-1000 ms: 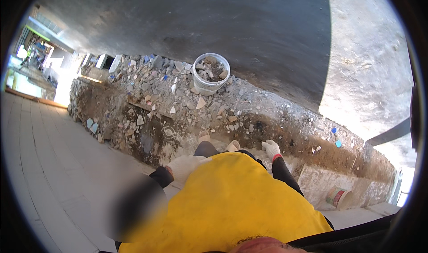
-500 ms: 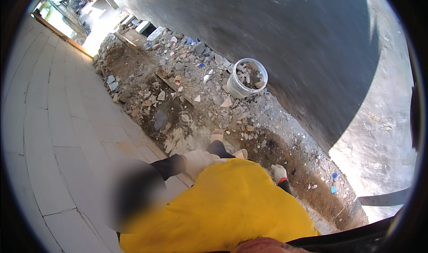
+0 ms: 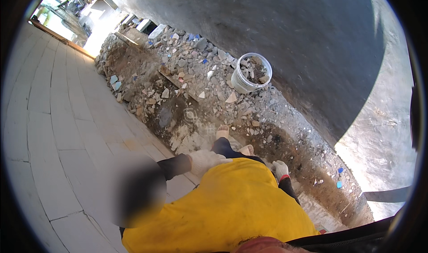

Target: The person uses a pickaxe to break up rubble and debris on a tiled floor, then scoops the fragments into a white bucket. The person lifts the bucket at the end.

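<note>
My left hand [image 3: 206, 161], in a white work glove, lies on my dark-trousered left thigh [image 3: 224, 149] with its fingers stretched flat. My right hand [image 3: 280, 168], also gloved in white with a red cuff, is by my right leg at the edge of my yellow shirt [image 3: 240, 199]. Its fingers look loosely extended, partly hard to see. I see nothing held in either hand. Ahead of my feet, a white bucket [image 3: 243, 84] filled with broken rubble stands upright on the debris, close to the dark wall.
Broken stone and tile rubble [image 3: 191, 59] covers the strip ahead. A narrow board [image 3: 177, 84] lies in it. Pale plank-like tiles [image 3: 67, 132] run along the left, and a grey plastered wall [image 3: 307, 43] rises on the right. My light-coloured shoes [image 3: 222, 131] stand on the dirt.
The view has shifted slightly, so the bucket and rubble appear a little farther right. My left hand stays on the thigh; my right hand stays beside the leg, showing slightly more of its glove.
</note>
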